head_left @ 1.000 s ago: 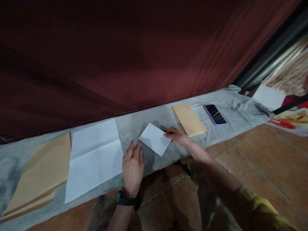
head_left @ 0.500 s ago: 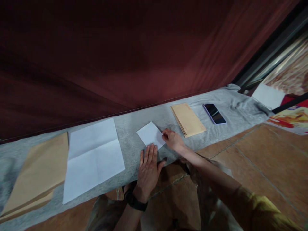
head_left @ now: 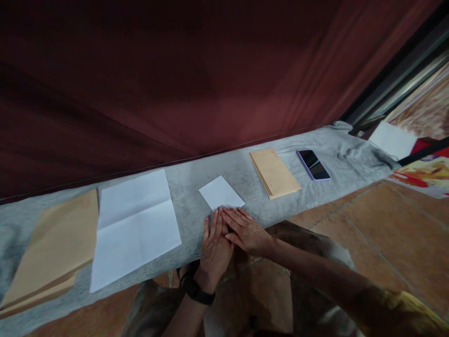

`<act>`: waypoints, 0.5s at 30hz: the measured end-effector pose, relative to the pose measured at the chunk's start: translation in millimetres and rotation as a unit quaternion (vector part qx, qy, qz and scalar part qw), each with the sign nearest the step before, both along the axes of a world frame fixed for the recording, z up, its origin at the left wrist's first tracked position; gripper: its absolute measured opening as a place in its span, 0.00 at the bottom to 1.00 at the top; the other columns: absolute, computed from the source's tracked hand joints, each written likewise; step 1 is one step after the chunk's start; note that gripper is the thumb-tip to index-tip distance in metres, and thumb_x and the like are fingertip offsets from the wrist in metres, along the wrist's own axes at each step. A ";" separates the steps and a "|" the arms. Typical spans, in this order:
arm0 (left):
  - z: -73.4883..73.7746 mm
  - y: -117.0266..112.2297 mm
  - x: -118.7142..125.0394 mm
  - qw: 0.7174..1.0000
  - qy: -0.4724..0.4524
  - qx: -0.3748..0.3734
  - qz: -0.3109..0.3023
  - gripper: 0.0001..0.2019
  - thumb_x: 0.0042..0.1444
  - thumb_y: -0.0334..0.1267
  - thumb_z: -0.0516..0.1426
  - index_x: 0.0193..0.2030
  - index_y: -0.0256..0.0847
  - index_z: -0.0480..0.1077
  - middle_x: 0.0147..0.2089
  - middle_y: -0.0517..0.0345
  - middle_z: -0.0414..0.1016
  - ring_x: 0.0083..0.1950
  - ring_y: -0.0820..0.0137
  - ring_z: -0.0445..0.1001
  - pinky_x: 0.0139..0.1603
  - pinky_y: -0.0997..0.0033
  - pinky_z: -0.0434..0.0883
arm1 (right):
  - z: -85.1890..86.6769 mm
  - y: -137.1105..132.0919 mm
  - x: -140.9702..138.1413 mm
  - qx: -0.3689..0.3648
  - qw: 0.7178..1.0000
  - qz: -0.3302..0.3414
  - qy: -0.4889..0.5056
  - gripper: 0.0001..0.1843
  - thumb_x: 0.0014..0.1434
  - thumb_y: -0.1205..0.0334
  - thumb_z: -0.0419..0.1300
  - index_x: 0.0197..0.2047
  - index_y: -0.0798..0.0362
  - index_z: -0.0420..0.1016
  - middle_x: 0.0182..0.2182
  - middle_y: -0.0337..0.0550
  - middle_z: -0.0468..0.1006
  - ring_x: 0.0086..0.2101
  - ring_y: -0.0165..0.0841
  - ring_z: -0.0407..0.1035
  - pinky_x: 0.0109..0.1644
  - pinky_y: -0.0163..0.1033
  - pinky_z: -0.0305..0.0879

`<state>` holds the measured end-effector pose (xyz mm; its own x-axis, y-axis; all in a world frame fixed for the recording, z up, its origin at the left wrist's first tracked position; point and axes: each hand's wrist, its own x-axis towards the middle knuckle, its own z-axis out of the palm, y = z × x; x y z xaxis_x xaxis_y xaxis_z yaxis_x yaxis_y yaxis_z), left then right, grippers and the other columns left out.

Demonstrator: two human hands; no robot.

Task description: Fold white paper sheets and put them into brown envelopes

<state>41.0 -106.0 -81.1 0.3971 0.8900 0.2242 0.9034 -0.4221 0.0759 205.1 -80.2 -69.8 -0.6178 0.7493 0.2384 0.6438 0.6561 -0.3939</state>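
Observation:
A small folded piece of white paper (head_left: 220, 192) lies flat on the grey cloth, turned cornerwise to me. On its near edge rest the fingers of my left hand (head_left: 216, 243), stretched out flat. My right hand (head_left: 247, 231) lies beside and partly over the left one, its fingers extended onto the same near edge. Both hands press down with nothing gripped in them. The paper's near corner is hidden under the fingers. To the left is a large creased white sheet (head_left: 136, 229), lying open on the cloth.
Large brown envelopes (head_left: 56, 248) lie at the far left. A stack of smaller brown envelopes (head_left: 275, 173) sits right of the folded paper, with a purple-cased phone (head_left: 313, 164) beyond it. The grey cloth (head_left: 189, 187) covers a narrow bench against a dark red curtain (head_left: 210, 93).
My right hand has moved left from the paper's right corner to its near edge, against my left hand, and its fingers have straightened. The left hand stays nearly in place.

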 end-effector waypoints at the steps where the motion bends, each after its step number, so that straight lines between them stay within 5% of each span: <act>1: 0.2 0.0 0.3 1.000 0.000 0.000 0.004 0.31 0.66 0.36 0.48 0.74 0.27 0.51 0.75 0.38 0.56 0.77 0.55 0.50 0.74 0.44 0.56 | -2.9 -0.7 2.1 0.005 1.000 -0.007 -0.008 0.34 0.73 0.51 0.48 0.74 0.62 0.52 0.71 0.57 0.57 0.70 0.41 0.50 0.74 0.54 0.48; 15: 5.6 -0.7 3.1 1.000 -0.008 -0.004 0.016 0.32 0.67 0.41 0.48 0.74 0.28 0.51 0.76 0.37 0.52 0.78 0.55 0.49 0.75 0.44 0.53 | -9.7 2.2 16.0 0.042 0.998 -0.028 -0.040 0.33 0.71 0.50 0.51 0.72 0.61 0.56 0.70 0.58 0.58 0.70 0.43 0.50 0.74 0.58 0.47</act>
